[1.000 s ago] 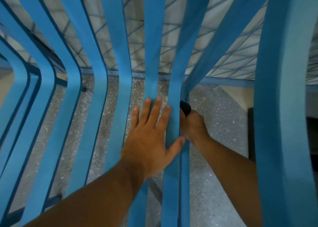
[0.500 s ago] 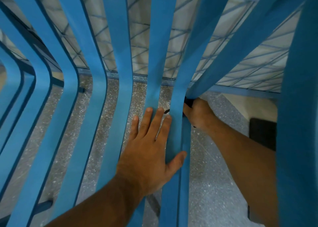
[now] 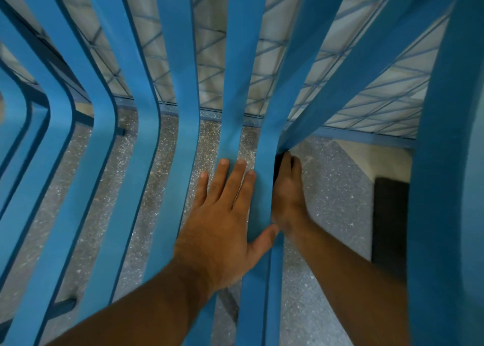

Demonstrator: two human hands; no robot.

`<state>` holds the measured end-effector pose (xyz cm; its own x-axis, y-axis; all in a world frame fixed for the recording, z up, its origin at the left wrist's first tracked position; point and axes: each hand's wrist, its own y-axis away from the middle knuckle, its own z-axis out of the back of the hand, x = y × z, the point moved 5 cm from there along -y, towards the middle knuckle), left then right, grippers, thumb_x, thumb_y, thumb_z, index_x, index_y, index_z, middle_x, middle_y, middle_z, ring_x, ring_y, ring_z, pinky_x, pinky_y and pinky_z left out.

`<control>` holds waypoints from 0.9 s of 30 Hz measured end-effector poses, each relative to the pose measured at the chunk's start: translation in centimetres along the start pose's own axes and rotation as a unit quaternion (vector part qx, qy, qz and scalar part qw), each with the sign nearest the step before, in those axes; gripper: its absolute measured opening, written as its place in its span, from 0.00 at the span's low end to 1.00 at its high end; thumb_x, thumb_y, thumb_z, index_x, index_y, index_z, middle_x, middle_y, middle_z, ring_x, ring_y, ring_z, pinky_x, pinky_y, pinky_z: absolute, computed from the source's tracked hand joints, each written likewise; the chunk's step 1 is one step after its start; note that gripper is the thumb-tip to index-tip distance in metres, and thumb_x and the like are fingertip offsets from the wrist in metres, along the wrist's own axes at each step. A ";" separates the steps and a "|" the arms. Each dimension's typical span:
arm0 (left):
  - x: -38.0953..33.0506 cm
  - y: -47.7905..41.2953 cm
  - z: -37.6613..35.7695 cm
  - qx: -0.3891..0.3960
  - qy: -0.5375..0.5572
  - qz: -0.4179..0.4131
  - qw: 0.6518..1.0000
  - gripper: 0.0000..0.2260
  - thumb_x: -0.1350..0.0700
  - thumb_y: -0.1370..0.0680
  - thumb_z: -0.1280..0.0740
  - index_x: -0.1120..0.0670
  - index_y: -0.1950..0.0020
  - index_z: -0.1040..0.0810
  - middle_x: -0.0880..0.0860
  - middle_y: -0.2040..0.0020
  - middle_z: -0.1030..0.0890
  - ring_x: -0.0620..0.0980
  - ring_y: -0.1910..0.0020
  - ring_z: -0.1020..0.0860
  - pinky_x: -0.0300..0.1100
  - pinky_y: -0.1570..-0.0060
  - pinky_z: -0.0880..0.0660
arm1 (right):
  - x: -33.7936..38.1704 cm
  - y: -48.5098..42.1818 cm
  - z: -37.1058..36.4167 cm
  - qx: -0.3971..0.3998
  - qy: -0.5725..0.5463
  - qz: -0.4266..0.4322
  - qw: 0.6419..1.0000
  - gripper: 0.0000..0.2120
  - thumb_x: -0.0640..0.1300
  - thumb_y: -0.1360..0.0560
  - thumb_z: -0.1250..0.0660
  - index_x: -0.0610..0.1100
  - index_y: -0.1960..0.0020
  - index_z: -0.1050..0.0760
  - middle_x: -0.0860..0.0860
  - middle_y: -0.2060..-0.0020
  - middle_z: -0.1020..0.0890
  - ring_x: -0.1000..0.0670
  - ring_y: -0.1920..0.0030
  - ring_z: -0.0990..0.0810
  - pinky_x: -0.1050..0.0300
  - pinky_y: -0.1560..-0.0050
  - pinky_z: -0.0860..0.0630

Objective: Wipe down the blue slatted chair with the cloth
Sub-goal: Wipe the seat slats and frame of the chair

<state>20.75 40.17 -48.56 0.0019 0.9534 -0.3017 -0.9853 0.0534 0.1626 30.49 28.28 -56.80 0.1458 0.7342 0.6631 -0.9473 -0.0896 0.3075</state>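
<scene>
I take this for an indoor room of a plain, institutional sort, perhaps a dormitory or a hall, though I see too little of it to say which. Below my left hand (image 3: 222,214) and right hand (image 3: 288,193) runs a grey speckled floor (image 3: 335,188) of the stone-chip kind, scuffed in places. Beyond my fingertips stands a blue wire grid (image 3: 379,96) on a blue rail (image 3: 366,136), with something pale behind it. To the right of my right hand a cream wall (image 3: 374,159) meets the floor, and a dark mat (image 3: 390,220) lies near it.
</scene>
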 end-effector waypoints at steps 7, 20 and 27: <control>-0.1 -0.1 0.0 -0.004 -0.002 -0.003 1.000 0.38 0.32 0.22 0.48 0.59 0.22 0.42 0.57 0.22 0.43 0.57 0.22 0.51 0.59 0.26 0.47 | -1.2 -2.8 0.0 0.036 -0.021 -0.103 0.994 0.18 0.56 0.23 0.33 0.46 0.43 0.33 0.52 0.51 0.23 0.50 0.56 0.23 0.53 0.57 0.24; -0.2 0.1 0.1 -0.012 0.006 0.000 1.000 0.39 0.32 0.23 0.48 0.59 0.22 0.42 0.56 0.22 0.42 0.57 0.22 0.51 0.59 0.26 0.47 | -1.6 -3.5 -0.5 0.041 -0.087 -0.090 0.991 0.19 0.56 0.26 0.30 0.44 0.45 0.30 0.48 0.53 0.19 0.49 0.55 0.19 0.50 0.57 0.19; -0.3 0.0 0.1 -0.009 0.006 -0.001 1.000 0.39 0.32 0.23 0.47 0.59 0.22 0.42 0.56 0.21 0.43 0.56 0.21 0.52 0.58 0.25 0.49 | -4.1 2.2 -0.5 0.067 -0.035 -0.101 0.992 0.18 0.62 0.26 0.33 0.52 0.44 0.30 0.48 0.52 0.18 0.46 0.52 0.18 0.45 0.52 0.19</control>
<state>20.73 39.92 -48.37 0.0018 0.9494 -0.3141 -0.9881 0.0500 0.1452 27.68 25.42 -59.23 0.3523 0.6976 0.6239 -0.8511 -0.0384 0.5236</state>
